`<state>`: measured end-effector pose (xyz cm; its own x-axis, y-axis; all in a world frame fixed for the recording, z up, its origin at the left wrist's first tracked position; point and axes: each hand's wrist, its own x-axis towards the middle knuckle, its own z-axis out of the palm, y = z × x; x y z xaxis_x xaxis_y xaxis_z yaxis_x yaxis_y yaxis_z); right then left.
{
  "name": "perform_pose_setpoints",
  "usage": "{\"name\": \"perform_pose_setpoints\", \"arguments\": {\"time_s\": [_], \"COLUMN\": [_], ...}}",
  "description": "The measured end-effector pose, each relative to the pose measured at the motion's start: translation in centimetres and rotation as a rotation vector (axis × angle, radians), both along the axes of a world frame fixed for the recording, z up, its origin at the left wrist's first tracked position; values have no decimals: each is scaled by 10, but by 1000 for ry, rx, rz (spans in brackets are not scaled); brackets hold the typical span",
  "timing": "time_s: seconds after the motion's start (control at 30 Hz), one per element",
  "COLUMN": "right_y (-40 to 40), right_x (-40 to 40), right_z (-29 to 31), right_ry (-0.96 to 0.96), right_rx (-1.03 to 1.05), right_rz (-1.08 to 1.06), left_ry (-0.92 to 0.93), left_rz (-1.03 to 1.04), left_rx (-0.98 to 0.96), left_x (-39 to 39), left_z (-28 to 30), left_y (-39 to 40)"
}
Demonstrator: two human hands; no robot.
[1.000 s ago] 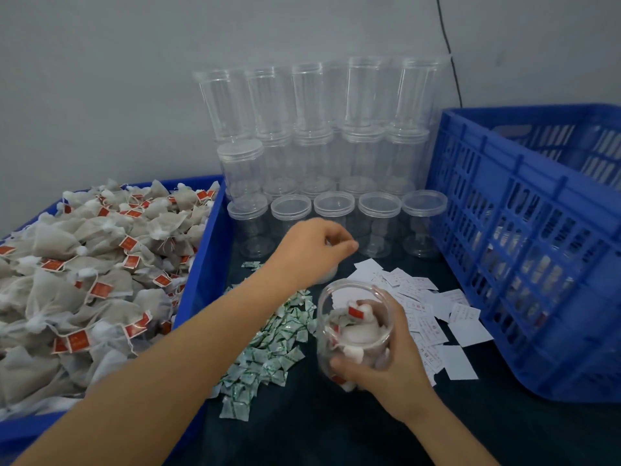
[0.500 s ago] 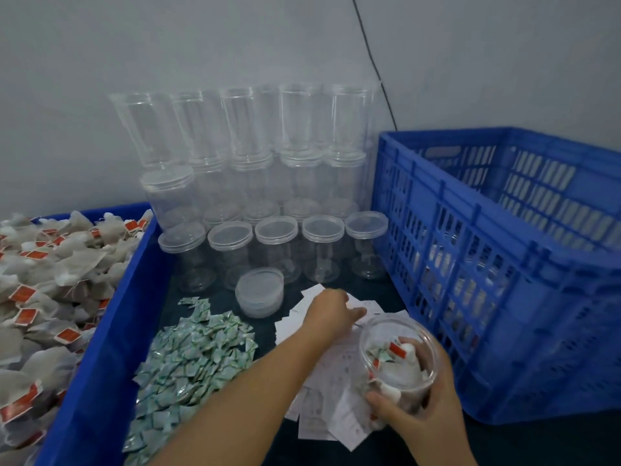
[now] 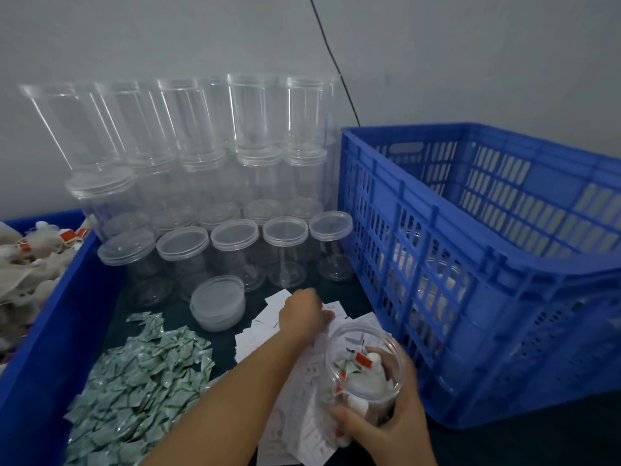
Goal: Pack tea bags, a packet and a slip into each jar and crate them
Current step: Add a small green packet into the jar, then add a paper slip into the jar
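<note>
Just ahead & left of the jar (image 3: 364, 368), which my right hand (image 3: 386, 428) grips open-mouth-up w/ tea bags (image 3: 366, 381) inside, my left hand (image 3: 304, 314) sits fingers-curled on the slips (image 3: 255, 338), pinch unclear, so it's nearer & carries a slip back-right to the mouth.

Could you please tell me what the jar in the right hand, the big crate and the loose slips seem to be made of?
The jar looks like clear glossy plastic: the tea bags inside show through its wall. The crate looks like moulded blue plastic, smooth and slightly shiny, with slotted walls. The slips look like thin matte white paper with faint print, lying flat and overlapping.
</note>
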<state>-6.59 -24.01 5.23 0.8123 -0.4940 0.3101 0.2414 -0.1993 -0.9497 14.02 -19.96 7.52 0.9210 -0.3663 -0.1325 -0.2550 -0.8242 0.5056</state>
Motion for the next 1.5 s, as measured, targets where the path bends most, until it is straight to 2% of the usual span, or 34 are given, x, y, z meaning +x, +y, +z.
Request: {"name": "perform_pose_setpoints", "arguments": {"time_s": [0.17,0.37,0.57,0.67,0.83,0.93,1.0,1.1,1.23,1.37,1.5], "right_y": [2,1,-2,-3,-2,-2,-1,-1,1,3,5], "right_x": [-2,-2,-2,-3,-2,0,0,0,-2,-4,-5], "right_z": [5,5,8,11,10,9,9,9,12,15,17], "right_ry": [24,58,73,68,55,49,59,77,102,107,123], "right_rx": [27,78,74,54,48,45,37,49,56,45,63], "right_rz": [2,12,59,70,73,57,48,55,62,54,48], "left_ry": [22,72,-48,-54,61,209,271,170,-35,-131,-148], "left_rz": [-21,-106,-146,-162,-179,-284,-385,-476,-461,-471,-456], "left_rx": [-86,34,-33,-202,-604,-687,-671,-560,-329,-218,-165], "left_x": [4,9,3,-3,-31,-56,-73,-94,-108,-114,-115], "left_z": [0,8,10,21,71,103,121,137,131,116,106], "left_y": [0,-6,-2,9,46,70,81,84,70,58,50]}}
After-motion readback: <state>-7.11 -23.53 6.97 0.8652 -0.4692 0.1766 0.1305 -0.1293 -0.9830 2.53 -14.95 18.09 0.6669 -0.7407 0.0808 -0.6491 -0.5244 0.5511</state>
